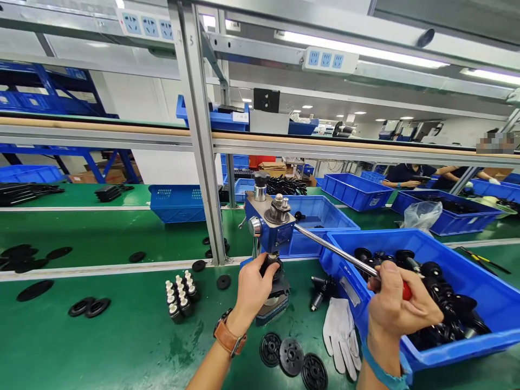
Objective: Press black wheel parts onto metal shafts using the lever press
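Press: the blue hand press (270, 230) stands on the green bench (134, 346), its lever (337, 249) slanting down toward the right.
Left hand: the left hand (254, 284) is narrow, thumb and fingers pinching a black part (268, 264) just under the press head.
Right hand: the right hand (400, 303) is wrapped round the lever's end — a red grip (407, 291) shows past the fingers.
Black part: upright below the head, above the press base; the fingers hide most of it, so I cannot tell whether it is seated.
Step in hand: probably lining up or pressing that part, one hand steadying, the other on the lever.
Next move: a lever stroke would call for the part held straight — and the left fingertips clear of the head.
Nearby: three black discs (291, 356) and a white glove (341, 333) lie before the press; the blue bin (467, 351) stands right.
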Motion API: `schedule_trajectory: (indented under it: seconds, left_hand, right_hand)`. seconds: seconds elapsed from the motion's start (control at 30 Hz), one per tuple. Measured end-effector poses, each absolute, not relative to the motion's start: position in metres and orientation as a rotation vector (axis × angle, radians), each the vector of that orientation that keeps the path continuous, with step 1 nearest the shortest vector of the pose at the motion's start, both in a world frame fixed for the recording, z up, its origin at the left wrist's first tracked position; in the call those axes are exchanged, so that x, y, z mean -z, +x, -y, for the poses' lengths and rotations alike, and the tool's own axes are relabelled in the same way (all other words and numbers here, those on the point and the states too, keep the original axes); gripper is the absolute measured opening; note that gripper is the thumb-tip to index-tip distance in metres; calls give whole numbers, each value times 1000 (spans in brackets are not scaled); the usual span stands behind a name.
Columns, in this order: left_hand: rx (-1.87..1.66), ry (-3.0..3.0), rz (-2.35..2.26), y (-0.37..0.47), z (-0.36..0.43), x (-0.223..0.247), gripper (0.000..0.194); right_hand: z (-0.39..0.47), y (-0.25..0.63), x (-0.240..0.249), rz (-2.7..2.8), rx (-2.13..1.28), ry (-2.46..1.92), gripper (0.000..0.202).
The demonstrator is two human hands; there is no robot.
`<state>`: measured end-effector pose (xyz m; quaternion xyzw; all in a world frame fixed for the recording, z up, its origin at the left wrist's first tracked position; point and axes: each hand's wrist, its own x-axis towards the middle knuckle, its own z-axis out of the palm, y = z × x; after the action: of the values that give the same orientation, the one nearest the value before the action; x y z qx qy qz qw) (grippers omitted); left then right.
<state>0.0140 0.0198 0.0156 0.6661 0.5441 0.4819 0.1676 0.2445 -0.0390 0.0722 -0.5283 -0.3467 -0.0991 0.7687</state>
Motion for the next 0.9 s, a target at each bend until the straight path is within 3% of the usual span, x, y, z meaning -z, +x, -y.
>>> schedule_trajectory:
  seconds: [0.23,0.43,0.6,0.73,0.8,0.9]
  left_hand:
    - [-1358,1887,-1549,13,-21,-14,26]
    - [-1383,1834,-1525,17,-14,-16,29]
    - [-1407,1901,-1248,51,20,-13,24]
    - [-1257,1975,-1091,88,42,-6,14]
    - [-1185,1948,-1033,103,45,1,16]
    - [-1119,1889,-965,119,38,20,39]
  right_hand:
    - [32,247,-61,748,239,-1128,31]
    - [39,254,-88,947,59,-1110,37]
    - [60,245,-70,1277,-44,-1171,63]
    - [77,233,-29,1697,-364,-1477,35]
    - [81,238,-17,1692,-411,-1563,34]
    - [78,269,-15,1444,-357,-1641,42]
